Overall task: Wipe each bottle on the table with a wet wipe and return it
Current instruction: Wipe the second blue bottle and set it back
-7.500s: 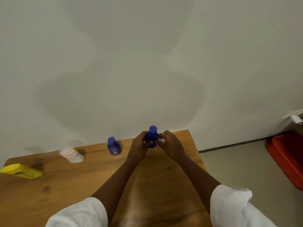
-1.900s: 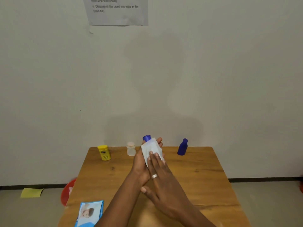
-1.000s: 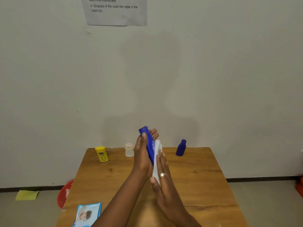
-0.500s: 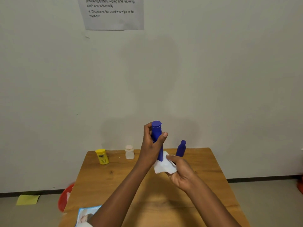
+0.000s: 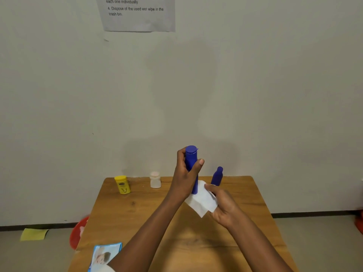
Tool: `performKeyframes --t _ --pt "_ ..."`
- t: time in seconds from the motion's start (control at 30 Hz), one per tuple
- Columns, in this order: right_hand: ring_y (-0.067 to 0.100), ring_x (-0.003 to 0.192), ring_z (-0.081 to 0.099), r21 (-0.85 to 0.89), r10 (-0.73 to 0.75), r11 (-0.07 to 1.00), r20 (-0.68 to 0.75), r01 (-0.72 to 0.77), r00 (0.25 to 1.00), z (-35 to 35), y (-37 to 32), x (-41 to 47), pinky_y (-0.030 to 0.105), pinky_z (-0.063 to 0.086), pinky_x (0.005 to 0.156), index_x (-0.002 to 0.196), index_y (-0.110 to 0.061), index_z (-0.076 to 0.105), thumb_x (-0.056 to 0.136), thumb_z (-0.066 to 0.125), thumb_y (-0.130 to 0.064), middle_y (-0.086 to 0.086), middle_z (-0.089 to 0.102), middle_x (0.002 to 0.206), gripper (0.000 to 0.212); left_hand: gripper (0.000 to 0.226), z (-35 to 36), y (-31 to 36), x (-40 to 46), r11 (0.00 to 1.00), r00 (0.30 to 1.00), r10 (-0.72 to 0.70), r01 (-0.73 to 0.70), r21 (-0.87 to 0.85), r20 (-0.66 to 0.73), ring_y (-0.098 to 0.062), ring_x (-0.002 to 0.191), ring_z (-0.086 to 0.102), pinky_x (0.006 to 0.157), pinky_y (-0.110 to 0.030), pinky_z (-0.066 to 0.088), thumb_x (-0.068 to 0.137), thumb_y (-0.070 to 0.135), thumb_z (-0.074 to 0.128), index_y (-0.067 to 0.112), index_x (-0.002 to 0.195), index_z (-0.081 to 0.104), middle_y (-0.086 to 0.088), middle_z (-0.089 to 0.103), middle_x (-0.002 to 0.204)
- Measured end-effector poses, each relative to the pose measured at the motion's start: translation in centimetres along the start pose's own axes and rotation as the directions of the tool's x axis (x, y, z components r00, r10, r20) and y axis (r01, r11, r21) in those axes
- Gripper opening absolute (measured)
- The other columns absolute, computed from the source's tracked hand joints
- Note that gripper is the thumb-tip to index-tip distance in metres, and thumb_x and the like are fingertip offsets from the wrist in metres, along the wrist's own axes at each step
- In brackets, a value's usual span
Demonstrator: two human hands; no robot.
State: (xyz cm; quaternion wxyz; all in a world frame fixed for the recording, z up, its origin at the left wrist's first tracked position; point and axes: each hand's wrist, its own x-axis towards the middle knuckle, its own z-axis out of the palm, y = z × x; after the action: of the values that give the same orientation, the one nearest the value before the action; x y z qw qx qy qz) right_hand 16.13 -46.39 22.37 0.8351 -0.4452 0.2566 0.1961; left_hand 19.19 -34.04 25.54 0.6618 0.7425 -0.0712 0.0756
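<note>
Fingers: those of the left hand (image 5: 184,179) wrap the tall blue bottle (image 5: 191,163), thumb pressed across its front just under the cap; those of the right hand (image 5: 222,205) pinch a white wet wipe (image 5: 202,201).
Bottle: upright, lifted clear of the wooden table (image 5: 137,213), its base hidden behind the wipe.
Change: half a second ago the pose was nearly the same — the bottle has stayed upright in the left hand and the wipe has stayed at its base; one second ago the bottle lay tilted between both palms.
Wipe: unfolded in a loose sheet, its lower corner hanging free below the right hand, its upper edge against the bottle's foot.
Back row: a yellow bottle (image 5: 122,184), a small pale bottle (image 5: 155,180) and a second blue bottle (image 5: 217,176) stand along the far edge of the table by the wall, each well apart from the next.
Near edge: a wipes packet (image 5: 104,256) lies at the front left corner, partly under the left forearm.
Open room: the middle of the table between the back row and the packet is bare wood — most of it on the left half.
Floor: a red bin (image 5: 78,232) sits beside the table's left edge; a yellow cloth (image 5: 33,234) lies farther left.
Wall: a printed notice (image 5: 139,14) hangs above.
</note>
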Motion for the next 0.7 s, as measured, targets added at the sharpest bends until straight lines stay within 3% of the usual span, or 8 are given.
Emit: performKeyframes --t 0.17,0.27,0.37,0.43,0.5,0.6,0.67,0.7 --pt "0.036 0.097 0.064 0.065 -0.007 0.998 0.022 0.006 1.0 1.2 1.9 0.2 0.047 0.055 0.083 0.118 -0.001 0.056 0.094 0.054 -0.012 0.024 0.065 0.107 0.026 0.032 0.7 -0.4 -0.6 0.999 0.998 0.012 -0.014 0.029 0.067 0.006 0.075 0.052 0.073 -0.006 0.045 0.093 0.032 0.059 0.036 0.117 0.039 0.008 0.053 0.094" --pt "0.037 0.094 0.065 -0.148 -0.007 0.989 -0.02 0.004 1.0 0.6 1.9 -1.0 0.045 0.056 0.074 0.111 -0.002 0.055 0.093 0.055 -0.009 0.024 0.065 0.103 0.019 0.033 -0.3 -1.0 -0.4 0.996 0.998 -0.015 0.01 0.094 0.056 -0.002 0.077 0.052 0.074 -0.015 0.045 0.093 0.037 0.059 0.034 0.119 0.04 0.006 0.052 0.092" --pt "0.033 0.092 0.067 -0.371 -0.252 0.905 -0.078 0.206 0.965 -0.5 -0.9 -2.2 0.046 0.056 0.078 0.112 -0.004 0.059 0.095 0.053 -0.015 0.02 0.068 0.105 0.02 0.042 -1.4 -2.1 -0.4 0.988 0.996 -0.019 0.005 0.157 0.088 -0.006 0.089 0.052 0.084 -0.022 0.041 0.092 0.038 0.061 0.028 0.128 0.043 0.007 0.053 0.102" --pt "0.015 0.087 0.066 -0.545 -0.51 0.722 -0.003 0.426 0.86 0.1 -3.4 -3.6 0.025 0.058 0.072 0.114 -0.013 0.063 0.098 0.048 -0.018 0.009 0.068 0.108 0.022 0.061 -1.8 -2.8 -0.7 0.973 0.989 -0.038 0.004 0.232 0.142 -0.004 0.113 0.047 0.097 -0.023 0.038 0.09 0.039 0.063 0.028 0.142 0.033 0.014 0.045 0.129" --pt "0.002 0.085 0.061 -0.71 -0.678 0.416 0.174 0.568 0.714 1.5 -5.4 -4.5 0.008 0.051 0.067 0.128 -0.017 0.057 0.1 0.044 -0.019 0.0 0.066 0.109 0.031 0.077 -1.6 -3.1 -1.3 0.946 0.98 -0.068 0.003 0.324 0.19 -0.003 0.124 0.036 0.103 -0.024 0.032 0.091 0.037 0.063 0.028 0.151 0.016 0.018 0.03 0.136" --pt "0.01 0.071 0.063 -0.776 -0.656 -0.045 0.498 0.629 0.568 3.6 -6.0 -4.8 0.027 0.054 0.066 0.132 -0.018 0.055 0.101 0.043 -0.02 -0.005 0.07 0.092 0.034 0.083 -0.7 -2.4 -1.6 0.936 0.973 -0.072 -0.01 0.352 0.218 -0.01 0.119 0.043 0.099 -0.027 0.037 0.091 0.031 0.062 0.025 0.153 0.006 0.015 0.035 0.128" --pt "0.008 0.075 0.064 -0.733 -0.535 -0.347 0.667 0.585 0.518 4.3 -4.9 -4.4 0.027 0.052 0.066 0.128 -0.018 0.054 0.099 0.041 -0.014 -0.007 0.066 0.09 0.032 0.068 -0.4 -2.2 -1.2 0.953 0.98 -0.027 -0.034 0.301 0.196 -0.014 0.106 0.056 0.091 -0.035 0.05 0.089 0.027 0.061 0.024 0.146 0.025 0.01 0.054 0.117" --pt "0.012 0.091 0.066 -0.674 -0.488 -0.487 0.738 0.556 0.466 4.3 -4.3 -4.2 0.029 0.054 0.073 0.13 -0.016 0.051 0.098 0.043 -0.011 0.001 0.067 0.105 0.033 0.05 -0.4 -2.4 -0.9 0.954 0.982 -0.005 -0.052 0.296 0.187 -0.015 0.1 0.061 0.086 -0.039 0.054 0.089 0.023 0.06 0.021 0.135 0.039 0.005 0.06 0.108"
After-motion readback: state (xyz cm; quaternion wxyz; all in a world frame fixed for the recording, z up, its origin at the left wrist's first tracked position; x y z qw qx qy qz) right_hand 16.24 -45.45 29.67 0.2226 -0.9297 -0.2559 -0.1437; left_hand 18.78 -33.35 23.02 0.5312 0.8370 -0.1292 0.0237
